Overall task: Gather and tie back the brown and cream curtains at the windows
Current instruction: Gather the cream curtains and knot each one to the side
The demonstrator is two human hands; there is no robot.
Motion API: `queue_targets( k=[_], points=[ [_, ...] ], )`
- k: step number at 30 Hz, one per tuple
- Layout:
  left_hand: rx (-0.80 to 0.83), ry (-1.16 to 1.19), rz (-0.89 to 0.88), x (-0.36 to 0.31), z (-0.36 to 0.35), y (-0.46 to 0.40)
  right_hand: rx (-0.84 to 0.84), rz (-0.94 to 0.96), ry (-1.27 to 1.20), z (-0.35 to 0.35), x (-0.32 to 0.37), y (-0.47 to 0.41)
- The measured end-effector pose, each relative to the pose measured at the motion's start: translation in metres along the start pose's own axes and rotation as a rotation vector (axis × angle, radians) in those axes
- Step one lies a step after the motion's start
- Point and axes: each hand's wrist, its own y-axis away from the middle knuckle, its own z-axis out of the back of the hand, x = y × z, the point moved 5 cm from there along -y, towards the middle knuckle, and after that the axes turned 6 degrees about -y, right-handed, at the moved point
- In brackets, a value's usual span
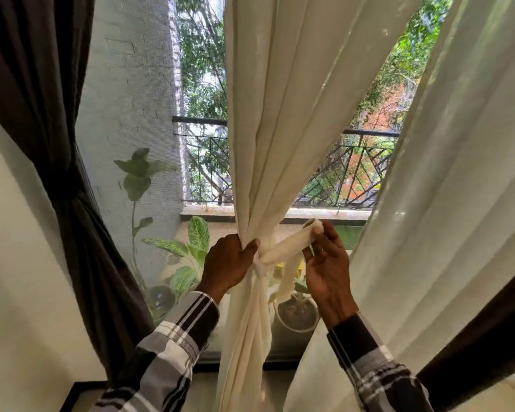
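Far left of frame we see the brown curtain [72, 185] already cinched by the wall. At lower centre our left hand [227, 266] grips the gathered cream curtain [268, 144] at its knot, and just right our right hand [327, 263] pinches the cream tie strip [286, 248] pulled out sideways. Behind is the screened window with potted plants [188, 251] and balcony railing [351, 171]; another cream panel [446, 188] crowds the right edge.

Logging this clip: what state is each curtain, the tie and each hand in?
Brown curtain: gathered, tied back.
Middle cream curtain: bunched, not yet tied.
Right cream curtain: hanging loose.
Cream tie: wrapped around the bunch, end held.
Left hand: grips the bunch.
Right hand: pinches the tie end.
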Motion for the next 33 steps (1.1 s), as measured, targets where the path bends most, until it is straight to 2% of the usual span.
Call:
queue_targets(
  k=[3, 8, 12, 15, 19, 25, 27, 29, 31, 32, 33],
  points=[
    [0.035, 0.106, 0.001, 0.005, -0.004, -0.003, -0.041, -0.022, -0.055, 0.009, -0.003, -0.021],
    [0.136, 0.418, 0.01, 0.006, -0.009, -0.002, -0.095, -0.051, 0.003, 0.019, -0.019, -0.042],
    [0.293, 0.598, -0.034, 0.003, -0.01, 0.001, -0.09, -0.129, 0.046, 0.019, -0.035, -0.044],
    [0.398, 0.639, -0.065, -0.003, -0.009, 0.004, -0.041, -0.169, 0.118, 0.013, -0.05, -0.038],
    [0.455, 0.659, -0.11, -0.006, -0.01, 0.01, 0.023, -0.205, 0.174, 0.001, -0.064, -0.022],
    [0.402, 0.705, -0.072, -0.003, -0.012, 0.013, 0.031, -0.28, 0.125, -0.013, -0.071, -0.009],
    [0.38, 0.717, -0.069, -0.004, -0.01, 0.012, 0.018, -0.273, 0.213, -0.007, -0.071, -0.01],
    [0.367, 0.726, -0.069, -0.006, -0.01, 0.01, -0.031, -0.187, 0.255, -0.039, -0.079, 0.011],
    [0.385, 0.722, -0.058, -0.01, -0.01, 0.008, -0.172, 0.183, 0.044, -0.044, -0.067, 0.023],
    [0.395, 0.711, -0.052, -0.013, -0.008, 0.008, -0.201, 0.283, 0.118, -0.042, -0.062, 0.031],
    [0.408, 0.688, -0.047, -0.015, -0.007, 0.008, -0.142, 0.232, 0.226, -0.038, -0.062, 0.031]
  ],
)
